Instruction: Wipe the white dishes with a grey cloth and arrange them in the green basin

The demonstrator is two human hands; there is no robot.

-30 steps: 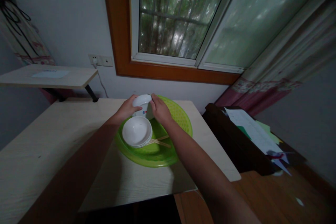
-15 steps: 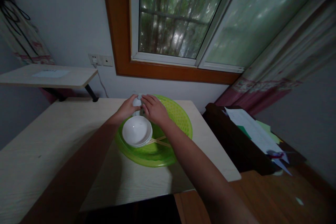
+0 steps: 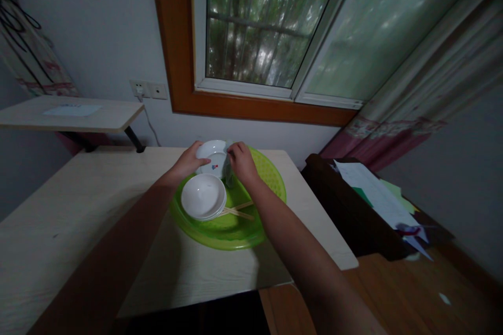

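My left hand is closed on the left rim of a white plate with a small coloured print, its thumb lying over the edge. At the plate's right side, the fingers of my right hand pinch a clear, glass-like thing, too dim to make out fully. Both hands are over the far part of a round green tray. Nearer to me on the tray stands a stack of white bowls. Several light wooden chopsticks lie crossed beside the bowls.
The tray rests on a pale wooden table against the wall below a window. A small raised shelf stands at the left. To the right is a dark piece of furniture with papers on it.
My hands have moved apart. The plate's inside now shows between them, and my right hand has shifted a little right with the clear thing in its fingers. The bowls stay put.
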